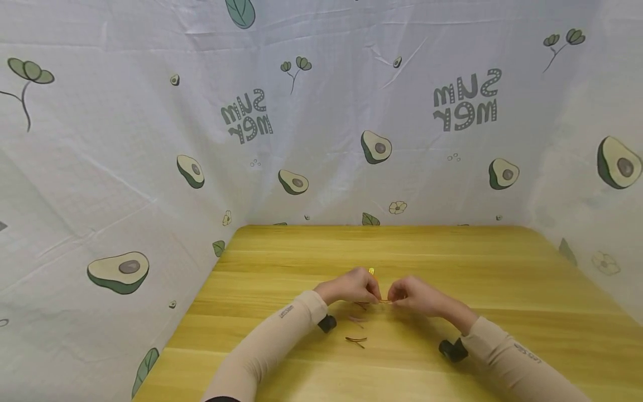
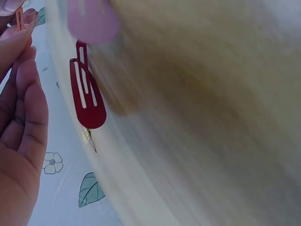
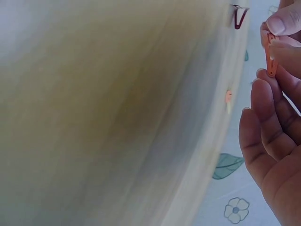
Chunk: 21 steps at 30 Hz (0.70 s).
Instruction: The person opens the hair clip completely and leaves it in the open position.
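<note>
- Now, between my left hand [image 1: 353, 286] and my right hand [image 1: 418, 296], I have one small orange hair clip [image 1: 384, 302]; it is directly at the fingertips of both.
- Its long axis goes across me, from left to right, so each hand pinches it near one end. Neither hand is nearer, because both are touching it. I judge that any movement here depends on this line between the two grips.
- My fingers are narrow: thumb and finger close upon the clip on each side, while the lower fingers of my right hand are loosely bent. The other wrist view also shows my left hand pinching; its exact force I cannot tell.
- The clip appears to be lifted a little above the table [image 1: 502, 268], since both wrist views show cloth behind it.
- Nearer to my left hand, loose clips lie on the surface in a row towards me: a red clip [image 2: 91, 110], partly under this hand in the head view, then a pink clip [image 2: 93, 23], then a dark clip [image 1: 356, 339] with its parts spread.
- Beyond my left hand is a small yellow piece [image 1: 372, 271], partly hidden; I cannot tell exactly what it is.
- The table has a yellowish wood grain. Behind it and at both sides hangs a pale cloth [image 1: 331, 123], printed with avocados, leaves and flowers.
</note>
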{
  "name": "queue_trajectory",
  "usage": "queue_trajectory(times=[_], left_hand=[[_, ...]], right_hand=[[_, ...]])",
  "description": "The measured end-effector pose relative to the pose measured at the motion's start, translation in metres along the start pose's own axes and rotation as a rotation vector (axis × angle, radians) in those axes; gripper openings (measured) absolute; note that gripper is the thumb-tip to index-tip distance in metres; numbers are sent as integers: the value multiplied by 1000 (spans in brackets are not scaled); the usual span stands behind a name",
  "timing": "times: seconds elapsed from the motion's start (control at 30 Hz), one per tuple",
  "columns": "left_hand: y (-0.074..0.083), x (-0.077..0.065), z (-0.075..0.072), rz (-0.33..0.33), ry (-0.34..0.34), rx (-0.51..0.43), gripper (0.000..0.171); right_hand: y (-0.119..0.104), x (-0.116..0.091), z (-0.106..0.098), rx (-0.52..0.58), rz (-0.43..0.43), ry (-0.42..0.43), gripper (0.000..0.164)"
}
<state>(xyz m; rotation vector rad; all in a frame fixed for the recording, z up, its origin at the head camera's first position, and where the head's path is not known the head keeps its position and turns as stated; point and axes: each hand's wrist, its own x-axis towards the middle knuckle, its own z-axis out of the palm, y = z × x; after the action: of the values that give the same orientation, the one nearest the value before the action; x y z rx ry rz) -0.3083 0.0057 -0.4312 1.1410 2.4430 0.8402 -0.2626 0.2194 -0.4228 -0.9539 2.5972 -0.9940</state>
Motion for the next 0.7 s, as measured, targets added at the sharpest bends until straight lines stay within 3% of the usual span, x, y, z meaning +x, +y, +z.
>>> queue_trajectory(times=[0.23,0.7], left_hand=[[-1,9,4,30,-45,101,5],[3,14,10,-15,-91,182,6]], right_hand=[[6,-1,2,-19,-5,-1,3],[12,2,4,-28,-12,-23,4]])
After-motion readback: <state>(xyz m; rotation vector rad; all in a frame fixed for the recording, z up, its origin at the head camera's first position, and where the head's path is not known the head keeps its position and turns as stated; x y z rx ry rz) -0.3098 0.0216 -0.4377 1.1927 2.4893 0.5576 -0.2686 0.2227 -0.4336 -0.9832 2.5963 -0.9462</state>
